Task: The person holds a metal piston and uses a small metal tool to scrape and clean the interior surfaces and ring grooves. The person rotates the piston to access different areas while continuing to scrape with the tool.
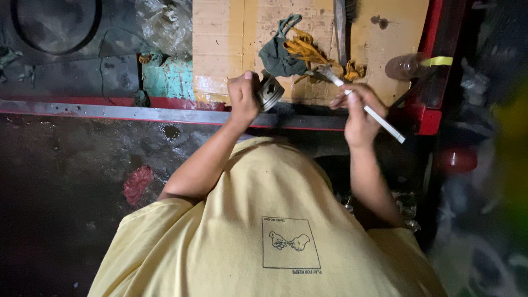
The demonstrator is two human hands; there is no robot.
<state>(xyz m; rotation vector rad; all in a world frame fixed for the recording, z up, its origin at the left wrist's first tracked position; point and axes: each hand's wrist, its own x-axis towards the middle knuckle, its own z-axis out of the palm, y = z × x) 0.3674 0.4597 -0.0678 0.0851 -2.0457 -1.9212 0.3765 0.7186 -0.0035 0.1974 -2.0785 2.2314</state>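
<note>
Hands first, then outward. Left hand point(242, 98): closed around a small metal piston point(270, 91), held up just off the tabletop point(231, 38) edge with its open skirt turned toward the other hand, which looks like a way to present the part for working. Right hand point(358, 113): wrapped round the white handle of a slim brush-like tool point(363, 105), its dark tip angled up and in toward the piston; whether the tip touches the metal cannot be told.

Beyond the fingers: a grey-green rag point(278, 52) bunched with frayed yellow strands point(304, 49), lying just behind the piston, near enough for wiping. A clear plastic bottle point(410, 66) with a yellow band lies on its side at the board's right end, by the red frame point(434, 82). A metal rail point(137, 114) runs along the near edge, below the forearms.
</note>
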